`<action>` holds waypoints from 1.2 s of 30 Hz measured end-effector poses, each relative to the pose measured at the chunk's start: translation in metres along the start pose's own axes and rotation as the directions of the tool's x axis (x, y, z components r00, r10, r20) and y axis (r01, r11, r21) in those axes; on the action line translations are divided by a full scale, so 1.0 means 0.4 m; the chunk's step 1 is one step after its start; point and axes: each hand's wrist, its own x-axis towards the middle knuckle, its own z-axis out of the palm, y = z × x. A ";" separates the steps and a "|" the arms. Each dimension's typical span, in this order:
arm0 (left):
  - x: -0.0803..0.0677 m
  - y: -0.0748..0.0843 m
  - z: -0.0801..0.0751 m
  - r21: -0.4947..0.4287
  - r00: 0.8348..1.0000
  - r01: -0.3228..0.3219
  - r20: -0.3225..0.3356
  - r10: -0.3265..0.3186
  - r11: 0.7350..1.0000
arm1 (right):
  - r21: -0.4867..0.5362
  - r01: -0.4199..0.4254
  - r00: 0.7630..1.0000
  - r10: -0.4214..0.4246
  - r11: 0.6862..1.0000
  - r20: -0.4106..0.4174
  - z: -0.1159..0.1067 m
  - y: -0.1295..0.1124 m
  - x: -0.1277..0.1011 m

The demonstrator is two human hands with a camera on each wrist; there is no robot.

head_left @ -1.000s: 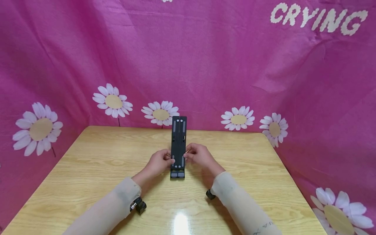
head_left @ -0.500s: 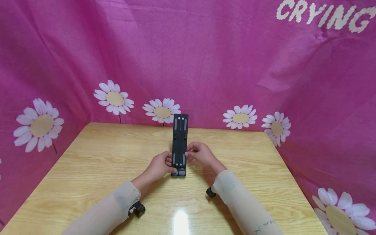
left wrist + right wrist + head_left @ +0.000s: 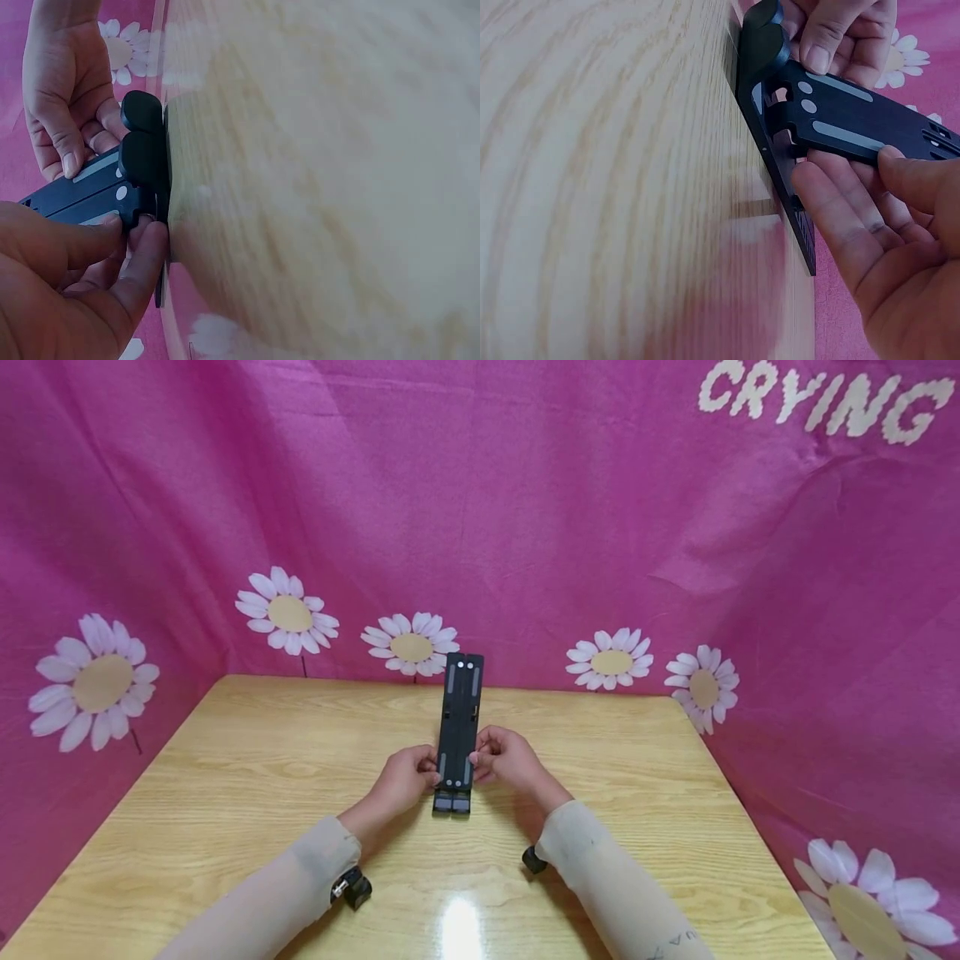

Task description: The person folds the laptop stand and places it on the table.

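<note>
We look across a pale wooden table, its grain running mostly from left to right, its glossy top catching a white glare near the middle of the near side. Pink cloth hangs behind the far edge and along the left and right sides, creased in places. White daisies with yellow centres are printed low on it, and pale lettering at the far right reads CRYING.

In the middle of the table we find a black stand, its short base on the wood and its long panel raised, leaning slightly right at the far end. Our left hand pinches the panel's left edge close to the base; our right hand grips the right edge opposite, thumb above and fingers beneath. Beige sleeves cover both forearms.
</note>
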 end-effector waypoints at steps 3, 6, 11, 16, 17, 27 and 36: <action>0.003 0.002 0.001 -0.007 1.000 0.018 0.006 -0.018 1.000 | 0.001 -0.009 1.000 0.009 1.000 -0.006 0.000 -0.001 -0.004; 0.001 0.003 0.001 0.027 1.000 0.017 0.004 -0.017 0.999 | -0.022 -0.018 1.000 0.018 1.000 0.010 -0.008 -0.004 -0.005; -0.021 0.004 -0.010 0.119 1.000 0.001 0.028 -0.005 0.993 | -0.183 0.017 0.999 -0.008 0.983 0.052 -0.046 -0.030 0.002; -0.052 0.003 -0.015 0.131 0.997 0.025 0.073 -0.035 0.991 | -0.250 0.077 0.997 -0.073 0.965 0.026 -0.123 -0.089 0.029; -0.057 0.004 -0.015 0.130 0.996 0.033 0.078 -0.043 0.991 | -0.260 0.095 0.995 -0.094 0.961 0.017 -0.140 -0.103 0.036; -0.070 0.008 -0.012 0.174 0.996 0.000 0.092 -0.016 0.985 | -0.323 0.194 0.981 -0.190 0.926 0.046 -0.218 -0.214 0.109; -0.060 -0.006 -0.025 0.197 0.990 -0.073 0.133 0.047 0.978 | -0.389 0.235 0.971 -0.237 0.891 0.046 -0.205 -0.225 0.145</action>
